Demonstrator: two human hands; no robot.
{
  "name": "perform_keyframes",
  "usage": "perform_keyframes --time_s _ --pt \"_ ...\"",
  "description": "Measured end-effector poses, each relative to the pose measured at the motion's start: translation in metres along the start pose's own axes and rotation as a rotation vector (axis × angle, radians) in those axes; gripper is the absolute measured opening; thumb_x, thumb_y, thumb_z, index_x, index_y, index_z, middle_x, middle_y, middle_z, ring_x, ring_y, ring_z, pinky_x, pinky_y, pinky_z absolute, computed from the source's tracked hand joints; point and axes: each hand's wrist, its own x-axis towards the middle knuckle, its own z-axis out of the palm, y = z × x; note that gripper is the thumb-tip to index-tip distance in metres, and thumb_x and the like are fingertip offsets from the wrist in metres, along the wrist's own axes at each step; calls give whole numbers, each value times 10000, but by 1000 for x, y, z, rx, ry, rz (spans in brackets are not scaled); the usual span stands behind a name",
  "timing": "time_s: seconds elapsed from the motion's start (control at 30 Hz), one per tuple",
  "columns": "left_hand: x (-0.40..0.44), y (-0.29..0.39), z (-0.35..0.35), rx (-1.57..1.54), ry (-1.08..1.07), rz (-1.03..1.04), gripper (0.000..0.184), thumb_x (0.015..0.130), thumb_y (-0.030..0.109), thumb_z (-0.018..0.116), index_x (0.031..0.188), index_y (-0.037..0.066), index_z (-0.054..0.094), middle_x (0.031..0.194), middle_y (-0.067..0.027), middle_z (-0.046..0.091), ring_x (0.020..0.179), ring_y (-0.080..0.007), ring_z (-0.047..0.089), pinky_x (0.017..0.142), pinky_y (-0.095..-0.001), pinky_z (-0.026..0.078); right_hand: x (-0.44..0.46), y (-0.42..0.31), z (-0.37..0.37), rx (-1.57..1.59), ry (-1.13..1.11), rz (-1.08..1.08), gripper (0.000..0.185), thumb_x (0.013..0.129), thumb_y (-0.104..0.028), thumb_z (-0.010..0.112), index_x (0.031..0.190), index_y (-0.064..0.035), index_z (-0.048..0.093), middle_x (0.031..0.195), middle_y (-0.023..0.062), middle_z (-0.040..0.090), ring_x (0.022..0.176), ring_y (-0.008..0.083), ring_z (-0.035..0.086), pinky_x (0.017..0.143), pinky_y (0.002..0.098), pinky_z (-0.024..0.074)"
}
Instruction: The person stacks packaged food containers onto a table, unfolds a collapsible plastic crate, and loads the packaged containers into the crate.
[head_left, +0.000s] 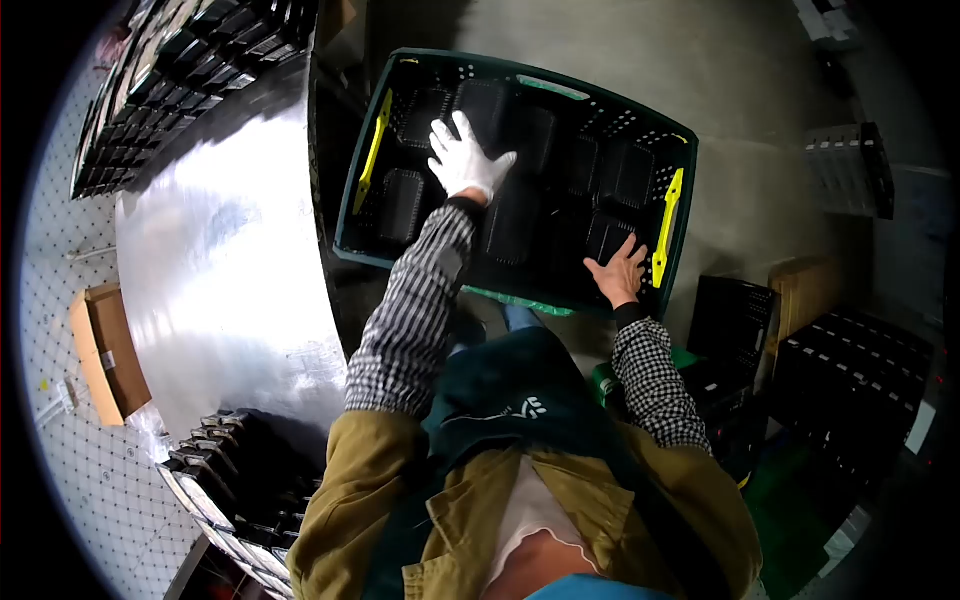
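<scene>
A dark green crate (545,82) with yellow handles lies before me, holding several black plastic trays. My left hand (466,160), in a white glove, is spread over the trays in the crate's left half, close to a black tray (480,105) at the back. Whether its fingertips touch the tray, I cannot tell. Bare and with fingers apart, my right hand (620,275) reaches to the front right corner, at a black tray (606,236) near the yellow handle (668,228). Neither hand grips anything. Another black tray (401,205) lies at the crate's left end.
To the left runs a shiny metal table (230,250), with stacked black trays (200,90) at its far end and more trays (235,480) at its near end. A cardboard box (105,350) stands beyond it. Black crates (850,380) are stacked on the right.
</scene>
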Motion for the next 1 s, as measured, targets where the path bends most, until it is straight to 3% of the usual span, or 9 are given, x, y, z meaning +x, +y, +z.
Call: perform_keyframes --time_s 0.07,0.23,0.3,0.37,0.47,0.57,0.73,0.9,1.0 --pt "29 17 24 109 -41 -138 1108 634 536 764 1458 157 128 1499 -197 132 1374 -344 179 1007 -567 325 13 3 5 -29 -33 -7 1031 725 -402 742 1426 -27 87 1450 311 110 1205 538 353 944 517 423" --pt "53 -3 27 -18 -15 -42 1040 652 489 773 1461 144 218 1306 -194 445 1173 -323 480 931 -389 464 32 42 -4 177 69 -230 931 749 -300 710 1418 -17 128 1420 300 198 1223 482 347 998 499 366" --pt "59 -36 11 -527 -37 10 841 697 417 754 1378 77 396 1224 -183 541 1108 -287 531 956 -358 432 21 39 -33 363 26 -340 883 778 -285 694 1426 -15 157 1433 262 214 1276 408 324 1024 464 341" --pt "45 -55 -16 -1610 -374 -184 578 838 347 631 1311 51 479 1242 -125 561 1134 -272 527 942 -365 431 13 28 -51 889 -200 -239 772 833 -240 660 1430 -26 221 1427 159 316 1259 323 391 1027 407 350" --pt "11 -72 -35 -2050 -549 -415 574 885 443 508 1329 84 452 1320 -119 499 1192 -303 485 960 -520 397 24 7 -47 1875 -649 27 614 883 -227 582 1397 -34 307 1370 101 423 1226 240 441 999 380 394" --pt "-1 -76 -15 -2155 -740 -518 554 918 454 433 1335 89 435 1353 -134 468 1216 -307 474 964 -551 412 49 -37 -37 2177 -779 83 500 943 -347 406 1357 -66 405 1389 116 423 1240 291 431 1013 448 379" --pt "6 -37 30 -2383 -733 -357 510 965 382 337 1346 50 406 1347 -131 475 1197 -296 494 982 -485 427 50 -149 -28 2335 -878 -306 499 965 -364 354 1359 -63 411 1403 133 412 1266 307 407 1061 463 313" --pt "34 -46 51 -2082 -660 -404 494 959 364 349 1366 84 365 1387 -81 434 1242 -228 432 1036 -390 367 85 -190 29 2226 -871 -62 343 939 -144 428 1259 -35 487 1270 95 522 1131 241 514 930 380 457" --pt "38 -47 52 -1934 -644 -396 534 949 428 355 1354 81 389 1378 -92 443 1260 -250 409 1052 -426 330 89 -200 33 1688 -451 45 340 920 -81 443 1249 -13 495 1178 89 561 997 198 564 775 318 504"
